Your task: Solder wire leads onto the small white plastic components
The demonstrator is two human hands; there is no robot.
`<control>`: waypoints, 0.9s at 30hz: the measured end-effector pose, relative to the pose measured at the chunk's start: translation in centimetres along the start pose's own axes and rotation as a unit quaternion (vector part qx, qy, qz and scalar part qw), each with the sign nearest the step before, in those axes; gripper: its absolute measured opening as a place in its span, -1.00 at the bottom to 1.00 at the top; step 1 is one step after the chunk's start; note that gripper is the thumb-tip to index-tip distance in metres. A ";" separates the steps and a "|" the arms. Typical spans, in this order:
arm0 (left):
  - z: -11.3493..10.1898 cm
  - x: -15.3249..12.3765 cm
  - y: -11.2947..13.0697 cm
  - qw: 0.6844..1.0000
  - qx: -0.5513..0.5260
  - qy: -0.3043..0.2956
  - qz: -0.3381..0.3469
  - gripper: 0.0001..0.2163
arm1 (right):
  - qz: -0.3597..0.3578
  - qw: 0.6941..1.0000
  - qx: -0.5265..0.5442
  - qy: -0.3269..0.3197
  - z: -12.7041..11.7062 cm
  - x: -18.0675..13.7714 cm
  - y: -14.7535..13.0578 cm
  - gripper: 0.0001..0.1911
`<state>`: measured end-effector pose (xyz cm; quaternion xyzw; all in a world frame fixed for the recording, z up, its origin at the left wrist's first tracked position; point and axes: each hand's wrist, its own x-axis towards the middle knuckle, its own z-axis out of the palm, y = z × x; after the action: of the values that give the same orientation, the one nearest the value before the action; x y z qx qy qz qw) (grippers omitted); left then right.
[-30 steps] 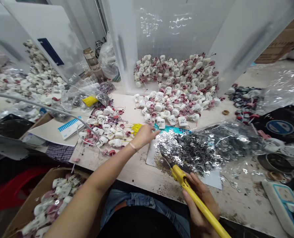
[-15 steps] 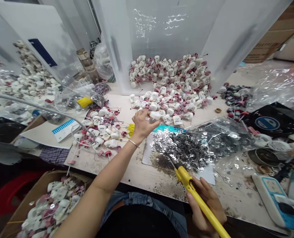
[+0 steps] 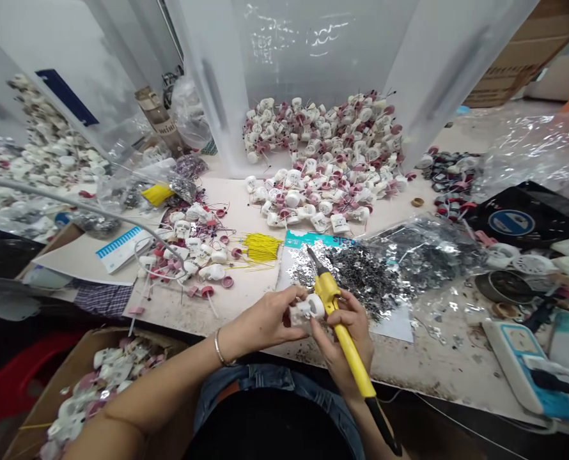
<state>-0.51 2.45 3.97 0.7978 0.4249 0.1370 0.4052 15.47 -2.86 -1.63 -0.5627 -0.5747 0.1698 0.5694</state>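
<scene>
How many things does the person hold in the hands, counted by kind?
Yellow-handled soldering iron, in the right hand: 1
White plastic part, in the left hand: 1
Total: 2

A cardboard box [image 3: 121, 340] of white wired parts sits at seven o'clock, a white-and-blue power strip [image 3: 509, 358] at four o'clock, and a heap of white-and-red parts [image 3: 323, 147] at twelve.
</scene>
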 end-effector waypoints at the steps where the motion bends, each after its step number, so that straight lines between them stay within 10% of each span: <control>1: -0.1 -0.4 -0.3 1.000 0.018 -0.014 -0.005 -0.61 | -0.003 1.000 -0.011 0.003 0.2 0.0 0.1 -0.83; 7: -1.1 -2.5 -2.5 0.976 0.200 -0.085 -0.031 -0.70 | -0.118 0.989 -0.031 -0.081 1.3 -0.6 2.0 -0.85; 13: -0.9 -4.1 -3.2 0.971 0.228 0.046 -0.060 -0.80 | -0.151 0.982 -0.033 -0.111 0.9 -1.8 3.7 -0.80; 20: 3.5 -3.2 -1.5 0.972 0.190 -0.137 -0.002 -0.83 | -0.111 0.987 -0.035 -0.111 1.1 -0.9 3.4 -0.86; 27: 3.4 -4.0 -2.1 0.958 0.237 -0.146 -0.065 -0.71 | -0.101 0.990 -0.032 -0.088 0.8 -0.4 3.5 -0.86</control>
<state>-2.22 -1.89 0.77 0.8532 0.4321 -0.1121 0.2697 16.28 -1.78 -5.00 -0.5025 -0.6815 0.1413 0.5128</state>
